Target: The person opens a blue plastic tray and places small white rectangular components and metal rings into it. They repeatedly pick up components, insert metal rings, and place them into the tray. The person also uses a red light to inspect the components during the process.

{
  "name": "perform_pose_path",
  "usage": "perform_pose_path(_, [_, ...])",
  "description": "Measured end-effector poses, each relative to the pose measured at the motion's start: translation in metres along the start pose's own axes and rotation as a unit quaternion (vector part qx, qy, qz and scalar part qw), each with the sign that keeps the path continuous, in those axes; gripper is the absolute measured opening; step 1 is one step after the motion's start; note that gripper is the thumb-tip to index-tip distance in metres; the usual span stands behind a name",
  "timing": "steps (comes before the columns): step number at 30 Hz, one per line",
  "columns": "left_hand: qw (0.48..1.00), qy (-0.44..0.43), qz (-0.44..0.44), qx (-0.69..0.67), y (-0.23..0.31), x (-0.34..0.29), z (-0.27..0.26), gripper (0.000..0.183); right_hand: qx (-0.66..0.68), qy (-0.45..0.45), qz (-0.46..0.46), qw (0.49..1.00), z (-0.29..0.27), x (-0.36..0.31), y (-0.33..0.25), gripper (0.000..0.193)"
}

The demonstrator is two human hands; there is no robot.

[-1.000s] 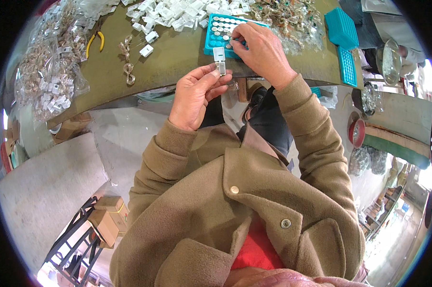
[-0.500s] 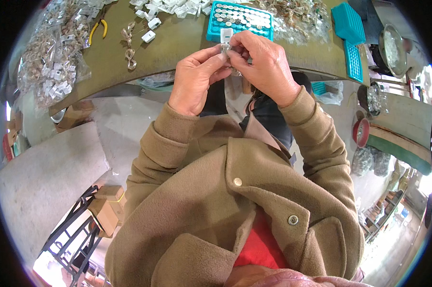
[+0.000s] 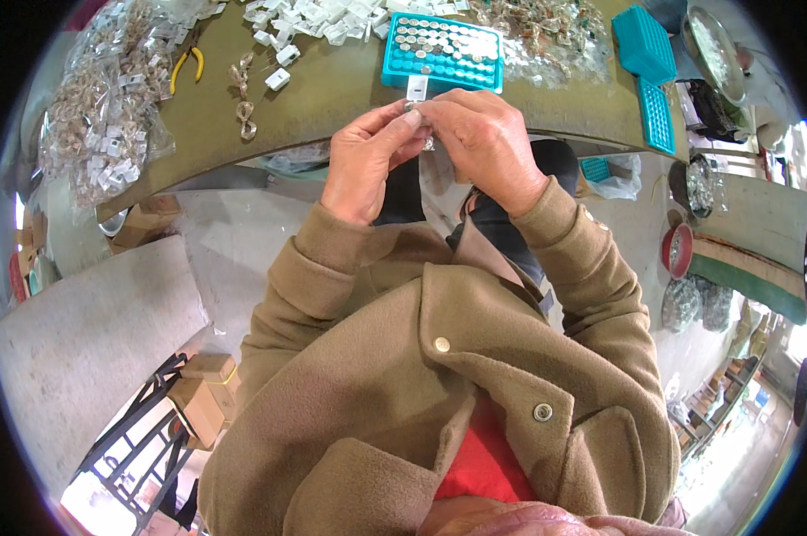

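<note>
Just in front of the teal tray (image 3: pixel 393 67), a small white plastic case (image 3: pixel 417 87) sticks up from between my fingertips. It looks like the battery case of a wire string light, whose shiny coil (image 3: pixel 428 143) shows below my fingers. My left hand (image 3: pixel 361 165) pinches it from the left with thumb and forefinger. My right hand (image 3: pixel 493 147) closes on it from the right, its fingers curled and partly hidden. In the tray stand rows of round silver button cells (image 3: pixel 435 49), with bare holes toward its near edge.
Loose white cases (image 3: pixel 332 18) are heaped at the back. Bagged string lights (image 3: pixel 109 116) pile up on the left, near yellow-handled pliers (image 3: pixel 187 71). Coiled wire bundles (image 3: pixel 245 116) lie on the green table (image 3: pixel 332 85). More teal trays (image 3: pixel 645 45) stand at the right edge.
Both hands and the white case have come slightly lower in view, away from the tray. My right fingers have shifted from above the case's base to lie lower beside it.
</note>
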State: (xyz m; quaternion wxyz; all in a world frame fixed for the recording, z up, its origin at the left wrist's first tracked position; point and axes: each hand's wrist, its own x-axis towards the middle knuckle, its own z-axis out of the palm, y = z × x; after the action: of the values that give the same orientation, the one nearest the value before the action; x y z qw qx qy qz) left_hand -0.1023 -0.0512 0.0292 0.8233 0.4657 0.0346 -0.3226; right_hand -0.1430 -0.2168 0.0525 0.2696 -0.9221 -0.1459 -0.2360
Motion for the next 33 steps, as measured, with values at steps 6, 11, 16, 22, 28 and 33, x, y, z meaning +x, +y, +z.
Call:
perform_pose_path(6, [0.999,0.041,-0.024,0.003,0.004,0.004,-0.006,0.021,0.143,0.036,0.17,0.974,0.003,0.013,0.012,0.014])
perform_pose_path(11, [0.999,0.045,-0.011,0.017,0.008,0.006,-0.007,0.019,-0.017,0.059,0.108,0.992,0.011,0.033,0.02,0.01])
perform_pose_path(16, [0.999,0.042,-0.017,0.018,0.009,0.005,-0.005,0.019,-0.122,0.001,0.104,0.987,0.011,0.038,0.022,0.01])
perform_pose_path(22, [0.999,0.038,-0.01,0.001,0.011,0.005,-0.006,0.021,-0.141,-0.007,0.103,0.985,0.006,0.034,0.03,0.013])
perform_pose_path(28, [0.999,0.02,-0.001,-0.028,0.009,0.004,-0.003,0.024,-0.098,-0.047,0.079,0.991,0.001,0.041,0.041,0.013])
perform_pose_path(33, [1.0,0.0,0.007,-0.024,0.008,0.0,-0.002,0.027,-0.134,-0.067,0.038,0.988,0.001,0.043,0.047,0.012])
